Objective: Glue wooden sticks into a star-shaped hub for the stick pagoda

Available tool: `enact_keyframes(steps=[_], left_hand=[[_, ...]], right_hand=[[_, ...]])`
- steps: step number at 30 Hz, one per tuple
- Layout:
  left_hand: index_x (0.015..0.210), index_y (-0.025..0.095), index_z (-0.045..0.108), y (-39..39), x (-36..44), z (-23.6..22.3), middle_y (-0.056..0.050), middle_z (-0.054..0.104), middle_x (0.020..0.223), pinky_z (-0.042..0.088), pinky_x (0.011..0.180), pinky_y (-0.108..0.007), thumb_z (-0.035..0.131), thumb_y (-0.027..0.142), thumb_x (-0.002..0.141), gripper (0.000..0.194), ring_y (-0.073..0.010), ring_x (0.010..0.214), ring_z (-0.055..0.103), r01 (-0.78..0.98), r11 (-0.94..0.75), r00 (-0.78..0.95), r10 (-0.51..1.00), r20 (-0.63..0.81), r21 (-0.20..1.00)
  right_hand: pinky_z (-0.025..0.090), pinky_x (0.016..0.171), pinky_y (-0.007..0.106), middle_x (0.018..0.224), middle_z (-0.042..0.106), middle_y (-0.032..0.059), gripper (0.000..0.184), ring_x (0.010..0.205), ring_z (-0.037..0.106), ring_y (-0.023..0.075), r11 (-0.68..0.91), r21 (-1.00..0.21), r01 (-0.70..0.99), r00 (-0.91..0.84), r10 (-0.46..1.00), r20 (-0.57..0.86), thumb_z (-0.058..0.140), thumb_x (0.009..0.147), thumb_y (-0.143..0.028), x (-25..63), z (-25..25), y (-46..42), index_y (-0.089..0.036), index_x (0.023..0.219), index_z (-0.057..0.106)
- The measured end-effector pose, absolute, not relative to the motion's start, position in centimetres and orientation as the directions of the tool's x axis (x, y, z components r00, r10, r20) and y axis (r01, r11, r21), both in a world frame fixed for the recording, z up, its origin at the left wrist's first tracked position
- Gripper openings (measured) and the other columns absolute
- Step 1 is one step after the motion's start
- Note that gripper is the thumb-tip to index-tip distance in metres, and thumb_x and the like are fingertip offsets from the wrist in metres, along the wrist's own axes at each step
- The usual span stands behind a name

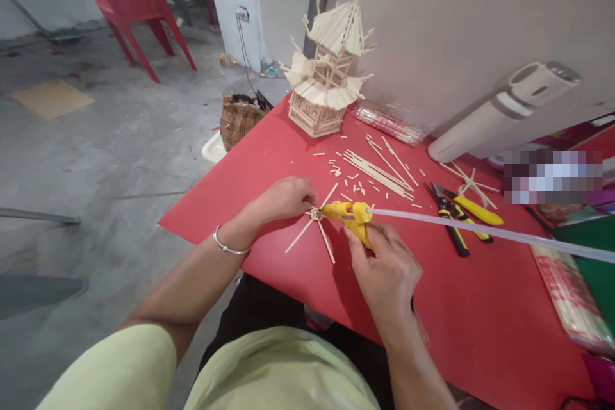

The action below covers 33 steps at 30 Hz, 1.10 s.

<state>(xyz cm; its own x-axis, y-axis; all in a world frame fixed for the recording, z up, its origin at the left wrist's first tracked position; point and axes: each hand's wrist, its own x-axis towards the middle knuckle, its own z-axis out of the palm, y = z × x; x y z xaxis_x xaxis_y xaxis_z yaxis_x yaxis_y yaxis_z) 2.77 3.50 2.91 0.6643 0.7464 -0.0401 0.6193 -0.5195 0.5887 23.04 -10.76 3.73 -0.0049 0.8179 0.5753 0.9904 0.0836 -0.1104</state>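
My right hand point(387, 262) is wrapped round the handle of a yellow glue gun point(353, 214), with a long clear glue stick point(456, 227) running out of its back to the right. The gun's nozzle is at the hub of a star-shaped frame of thin wooden sticks point(327, 241) on the red table. At the left side of that hub, my left hand point(293, 195) has its fingers pinched together. Its fingertips are at one of the sticks; exactly what lies between them is partly hidden.
A stick-built pagoda point(327, 90) stands at the back of the red table point(288, 295). Loose sticks and cut pieces point(377, 173) lie in front of it. Pliers point(451, 218), another star frame point(473, 182), a white tube point(500, 115) and packaged sticks point(571, 295) are to the right.
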Motion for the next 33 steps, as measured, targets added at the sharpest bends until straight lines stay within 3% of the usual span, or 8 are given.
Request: enact_keyframes(steps=[14, 21, 33], left_hand=[[0.082, 0.018, 0.076, 3.62, 2.74, 2.66, -0.004, 0.071, 0.090, 0.045, 0.073, -0.025, 0.057, 0.008, 0.077, 0.022, -0.0146, 0.079, 0.062, 0.617, -0.533, 0.669, 0.742, -0.030, 0.580], [0.081, 0.018, 0.076, 3.50, 2.69, 2.90, -0.005, 0.071, 0.090, 0.046, 0.073, -0.025, 0.056, 0.010, 0.078, 0.022, -0.0147, 0.078, 0.062, 0.609, -0.546, 0.678, 0.735, -0.020, 0.575], [0.081, 0.018, 0.075, 3.51, 2.66, 2.80, -0.005, 0.072, 0.090, 0.046, 0.073, -0.025, 0.057, 0.010, 0.077, 0.021, -0.0153, 0.079, 0.062, 0.613, -0.540, 0.673, 0.740, -0.022, 0.576]], right_hand=[[0.038, 0.066, 0.027, 0.091, 0.074, 0.0048, 0.024, 0.071, 0.064, 0.0151, 0.078, -0.070, 0.995, -0.026, 0.832, 0.554, 0.059, 0.096, -0.038, 22.81, 4.38, -10.71, -0.019, 0.097, 0.073], [0.040, 0.069, 0.027, 0.094, 0.074, 0.0061, 0.023, 0.077, 0.065, 0.0160, 0.089, -0.104, 0.991, -0.017, 0.836, 0.549, 0.058, 0.096, -0.035, 22.73, 4.08, -10.90, -0.019, 0.105, 0.073], [0.041, 0.067, 0.026, 0.092, 0.075, 0.0045, 0.020, 0.076, 0.066, 0.0151, 0.088, -0.129, 0.988, 0.000, 0.829, 0.559, 0.061, 0.096, -0.035, 22.61, 4.21, -11.34, -0.020, 0.099, 0.074]])
